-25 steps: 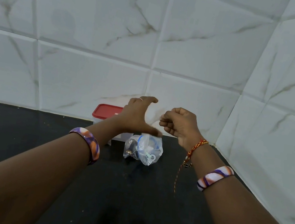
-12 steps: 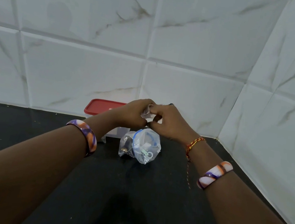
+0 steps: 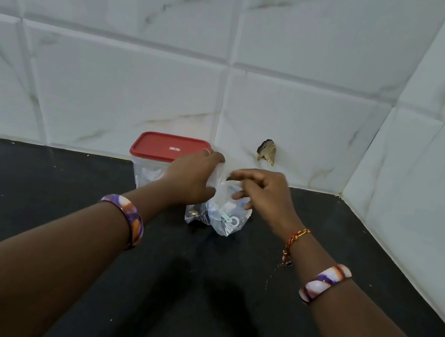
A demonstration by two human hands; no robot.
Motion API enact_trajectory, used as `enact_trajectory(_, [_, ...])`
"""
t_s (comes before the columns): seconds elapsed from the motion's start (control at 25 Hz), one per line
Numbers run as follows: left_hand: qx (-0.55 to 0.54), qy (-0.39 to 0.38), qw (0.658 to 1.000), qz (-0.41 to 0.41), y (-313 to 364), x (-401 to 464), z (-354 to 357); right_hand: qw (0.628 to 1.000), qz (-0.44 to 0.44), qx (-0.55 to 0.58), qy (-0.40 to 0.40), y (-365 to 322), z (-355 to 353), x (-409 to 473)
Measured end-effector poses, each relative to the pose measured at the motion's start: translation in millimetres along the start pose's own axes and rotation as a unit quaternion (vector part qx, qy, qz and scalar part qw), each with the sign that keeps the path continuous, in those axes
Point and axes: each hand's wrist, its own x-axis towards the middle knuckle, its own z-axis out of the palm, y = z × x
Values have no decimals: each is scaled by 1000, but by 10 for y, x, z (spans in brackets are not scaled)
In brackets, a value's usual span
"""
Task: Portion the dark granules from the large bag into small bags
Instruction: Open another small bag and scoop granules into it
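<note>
Both hands [image 3: 223, 187] pinch the clear bag [image 3: 223, 214] on counter [image 3: 39, 199].

Both hands at a clear plastic bag [image 3: 226, 214] on black counter [image 3: 39, 199]: left hand [image 3: 192, 182] gripping its top, right hand [image 3: 265, 194] beside, fingers loosely curled.

Clear plastic bag [image 3: 226, 214] upright on countertop [image 3: 39, 199]

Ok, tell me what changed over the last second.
The hands dropped from mid-air to the clear plastic bag. The left hand now holds its top; the right hand, fisted before, has loosened beside it. The bag and the red-lidded container stayed put on the black counter.
</note>
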Motion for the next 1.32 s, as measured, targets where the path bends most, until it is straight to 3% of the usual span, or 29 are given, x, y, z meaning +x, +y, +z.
enact_trajectory(0.08, [-110,44,987,-111,78,-67,217,994,49,-69,75,210,6,1])
enact_trajectory(0.2, [-155,-5,968,-199,201,-147,569,963,131,-233,-45,467,229,-63])
enact_trajectory(0.28, [-182,-6,949,-256,168,-158,673,952,144,-265,-59,527,421,-91])
enact_trajectory(0.44, [-260,53,913,-311,-84,-129,642,962,92,-255,33,401,592,-23])
enact_trajectory(0.52, [-276,71,903,-323,-186,-116,595,949,39,-304,68,262,602,31])
enact_trajectory(0.64, [-279,91,900,-323,-259,-65,560,899,-51,-435,25,149,658,81])
enact_trajectory(0.72, [-285,94,901,-314,-212,0,536,889,-53,-455,-7,189,674,93])
enact_trajectory(0.84, [-315,106,895,-298,-87,170,505,928,39,-369,19,352,630,141])
enact_trajectory(0.96, [-366,105,897,-225,91,363,468,970,148,-187,51,524,547,222])
enact_trajectory(1.08, [-344,-13,933,-109,287,386,571,958,267,-11,106,629,492,278])
enact_trajectory(1.16, [-296,-53,951,-79,303,345,650,946,300,51,114,692,496,269])
enact_trajectory(1.32, [-292,29,948,-124,90,239,604,954,273,26,118,571,522,220])
